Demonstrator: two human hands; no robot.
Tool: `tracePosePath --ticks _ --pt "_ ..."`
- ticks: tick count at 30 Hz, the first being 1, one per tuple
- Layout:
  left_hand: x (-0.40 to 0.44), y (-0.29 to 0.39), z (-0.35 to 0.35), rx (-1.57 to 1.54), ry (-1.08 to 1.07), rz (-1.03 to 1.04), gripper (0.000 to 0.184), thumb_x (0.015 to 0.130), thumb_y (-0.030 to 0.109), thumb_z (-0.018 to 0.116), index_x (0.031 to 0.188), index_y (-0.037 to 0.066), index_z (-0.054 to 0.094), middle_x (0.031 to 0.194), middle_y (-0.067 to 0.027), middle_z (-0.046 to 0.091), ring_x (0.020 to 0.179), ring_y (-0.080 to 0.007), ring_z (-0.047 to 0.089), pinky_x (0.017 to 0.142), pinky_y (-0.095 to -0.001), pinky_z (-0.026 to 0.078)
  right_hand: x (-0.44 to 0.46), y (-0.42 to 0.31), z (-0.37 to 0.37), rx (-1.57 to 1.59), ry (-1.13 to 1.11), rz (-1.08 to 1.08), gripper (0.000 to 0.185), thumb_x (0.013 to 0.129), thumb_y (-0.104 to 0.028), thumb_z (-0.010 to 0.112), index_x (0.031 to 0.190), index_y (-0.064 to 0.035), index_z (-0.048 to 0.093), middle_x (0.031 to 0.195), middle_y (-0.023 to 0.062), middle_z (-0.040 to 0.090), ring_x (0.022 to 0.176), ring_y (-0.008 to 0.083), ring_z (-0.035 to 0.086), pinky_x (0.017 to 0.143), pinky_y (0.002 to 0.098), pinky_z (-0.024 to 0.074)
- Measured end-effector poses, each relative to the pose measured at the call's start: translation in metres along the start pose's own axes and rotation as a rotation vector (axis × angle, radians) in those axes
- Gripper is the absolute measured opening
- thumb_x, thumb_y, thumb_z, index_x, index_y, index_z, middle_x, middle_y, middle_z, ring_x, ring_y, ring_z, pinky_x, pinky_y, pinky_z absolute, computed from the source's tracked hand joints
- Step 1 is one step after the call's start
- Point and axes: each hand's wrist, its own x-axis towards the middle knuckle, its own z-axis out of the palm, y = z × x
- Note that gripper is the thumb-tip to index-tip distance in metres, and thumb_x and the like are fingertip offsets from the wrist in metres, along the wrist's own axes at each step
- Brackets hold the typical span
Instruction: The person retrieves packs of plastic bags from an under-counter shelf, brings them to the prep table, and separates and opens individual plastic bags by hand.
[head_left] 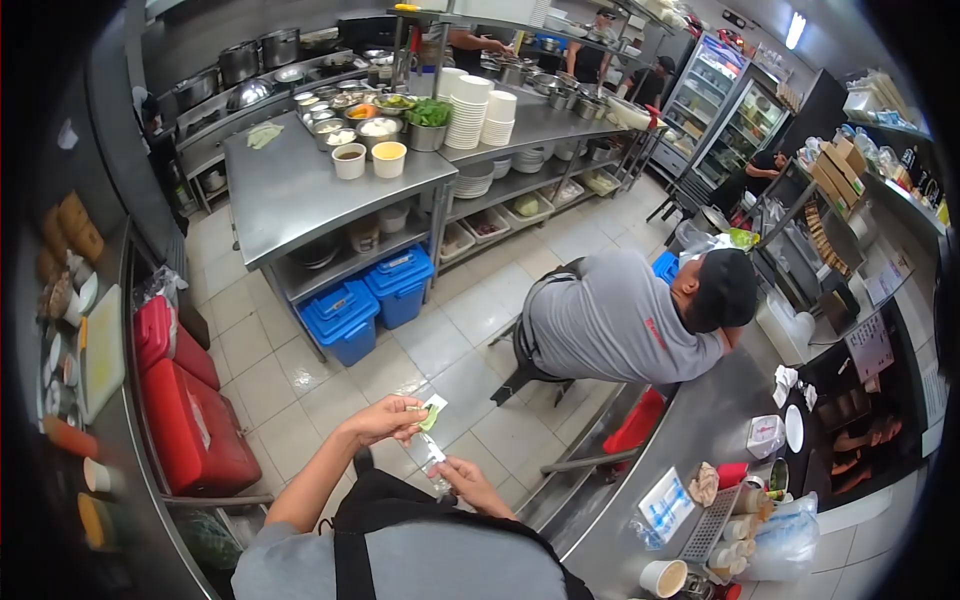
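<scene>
My left hand (388, 418) is out in front of my body, its fingers pinched on a small green and white packet (433, 411). Just below it, my right hand (468, 480) has its fingers closed on a narrow white strip (433, 449), with something clear like plastic film near it. The strip's exact kind is too small to make out. Both hands are close together above the tiled floor, and a dark apron (400, 510) covers my front.
A person in a grey shirt (610, 310) leans on the right-hand steel counter (610, 530). Ahead stands a steel table (320, 190) with bowls and tubs; blue bins (345, 320) sit beneath. Red coolers (195, 430) are at my left. Other people work at the back.
</scene>
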Motion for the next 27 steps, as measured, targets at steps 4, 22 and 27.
tracePosePath --ticks 4,22,27 --pt "-0.039 -0.015 -0.046 0.157 0.111 -0.077 0.02 0.087 0.022 0.059 0.093 0.003 0.06 0.069 0.0005 0.056 0.057 -0.0053 0.05 0.057 -0.022 0.046 0.027 -0.001 0.009 -0.306 0.008 -0.175 0.025 0.091 -0.028 0.05 0.088 -0.0056 0.062 0.058 -0.0061 0.041 0.054 0.0024 0.038 0.048 0.0214 0.0293" --pt "-0.242 -0.024 -0.169 0.334 0.496 0.675 0.005 0.077 -0.004 0.06 0.08 0.001 0.061 0.077 -0.0066 0.057 0.071 -0.0149 0.059 0.062 -0.0293 0.051 0.283 -0.088 0.204 -0.33 -0.276 -0.432 0.029 0.088 -0.028 0.056 0.07 -0.0052 0.056 0.058 -0.0056 0.049 0.049 0.0025 0.038 0.044 0.0189 0.0271" --pt "-0.265 0.004 -0.227 -0.407 0.818 1.016 0.004 0.082 -0.001 0.055 0.086 -0.001 0.057 0.079 -0.0045 0.057 0.068 -0.0118 0.057 0.06 -0.0244 0.051 0.307 -0.014 0.257 0.001 -0.339 -0.158 0.026 0.09 -0.029 0.052 0.08 -0.0054 0.06 0.055 -0.006 0.042 0.048 0.0045 0.035 0.043 0.0211 0.0272"
